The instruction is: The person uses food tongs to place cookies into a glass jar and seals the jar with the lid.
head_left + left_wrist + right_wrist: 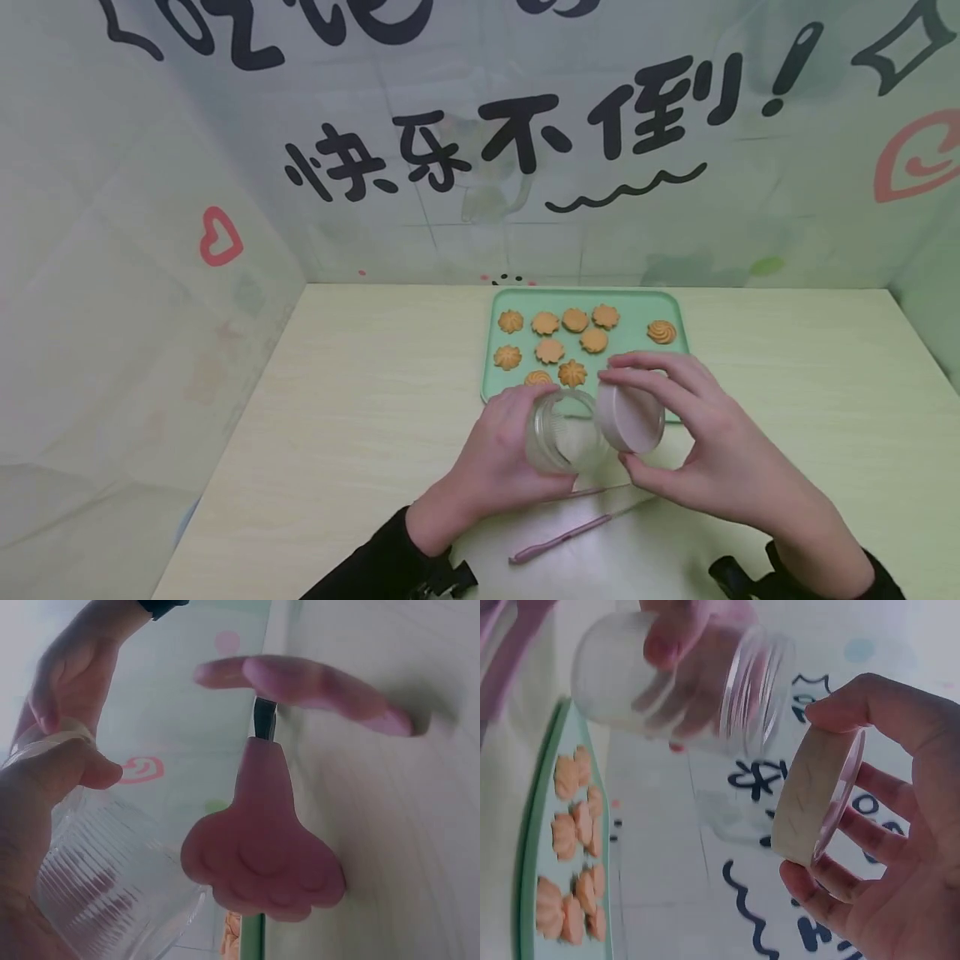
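My left hand (502,442) grips a clear glass jar (570,442) with a threaded neck, its mouth uncovered. The jar (615,675) looks empty in the right wrist view. Between thumb and fingers, my right hand (712,433) holds a round pale pinkish lid (632,417) by its edge. That lid (810,799) is tilted beside the jar's mouth, with a narrow gap between them. Below the hands on the table lie pink tongs (558,542), partly hidden by the hands. One scalloped pink tong end (262,855) is close up in the left wrist view.
Behind the hands, a mint green tray (633,321) bears several cookies (549,350); its front edge is partly covered by the hands. The pale wood table (360,400) ends at a printed cloth backdrop (465,242) with dark writing.
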Demonstrator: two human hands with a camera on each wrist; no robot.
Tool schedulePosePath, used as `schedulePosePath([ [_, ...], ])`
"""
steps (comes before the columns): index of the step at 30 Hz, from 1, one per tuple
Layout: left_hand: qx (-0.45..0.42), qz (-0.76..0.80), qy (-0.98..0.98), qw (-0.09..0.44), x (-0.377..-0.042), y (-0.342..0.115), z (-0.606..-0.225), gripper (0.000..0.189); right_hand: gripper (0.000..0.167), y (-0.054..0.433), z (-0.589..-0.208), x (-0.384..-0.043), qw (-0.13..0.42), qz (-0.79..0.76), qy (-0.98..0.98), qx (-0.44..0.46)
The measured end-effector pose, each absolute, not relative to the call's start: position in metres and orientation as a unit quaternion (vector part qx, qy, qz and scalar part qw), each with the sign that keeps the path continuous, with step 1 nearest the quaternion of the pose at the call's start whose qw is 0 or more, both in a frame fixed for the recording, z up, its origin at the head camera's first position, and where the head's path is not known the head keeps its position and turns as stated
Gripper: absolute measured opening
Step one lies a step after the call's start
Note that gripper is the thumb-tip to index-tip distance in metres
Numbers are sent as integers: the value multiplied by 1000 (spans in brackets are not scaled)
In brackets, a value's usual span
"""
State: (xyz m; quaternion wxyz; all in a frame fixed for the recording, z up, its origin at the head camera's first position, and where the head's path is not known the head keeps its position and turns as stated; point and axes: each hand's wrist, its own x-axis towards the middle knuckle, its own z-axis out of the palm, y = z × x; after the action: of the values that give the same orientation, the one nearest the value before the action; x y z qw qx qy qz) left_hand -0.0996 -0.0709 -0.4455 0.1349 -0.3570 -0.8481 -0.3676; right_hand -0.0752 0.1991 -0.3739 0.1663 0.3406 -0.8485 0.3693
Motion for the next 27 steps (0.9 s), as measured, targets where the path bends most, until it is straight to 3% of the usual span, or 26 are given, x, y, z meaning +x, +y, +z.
schedulePosePath([
  [6,-349,-441,-824,68,-104,-75,-448,93,93,226,-376,-90,185,345,-873,290],
  [14,-332,-525,-782,-47,-111,-83,-459,92,91,268,-393,-112,191,319,-903,217],
  [27,-313,-582,-739,-128,-116,-93,-474,90,80,331,-438,-141,61,270,-959,57],
])
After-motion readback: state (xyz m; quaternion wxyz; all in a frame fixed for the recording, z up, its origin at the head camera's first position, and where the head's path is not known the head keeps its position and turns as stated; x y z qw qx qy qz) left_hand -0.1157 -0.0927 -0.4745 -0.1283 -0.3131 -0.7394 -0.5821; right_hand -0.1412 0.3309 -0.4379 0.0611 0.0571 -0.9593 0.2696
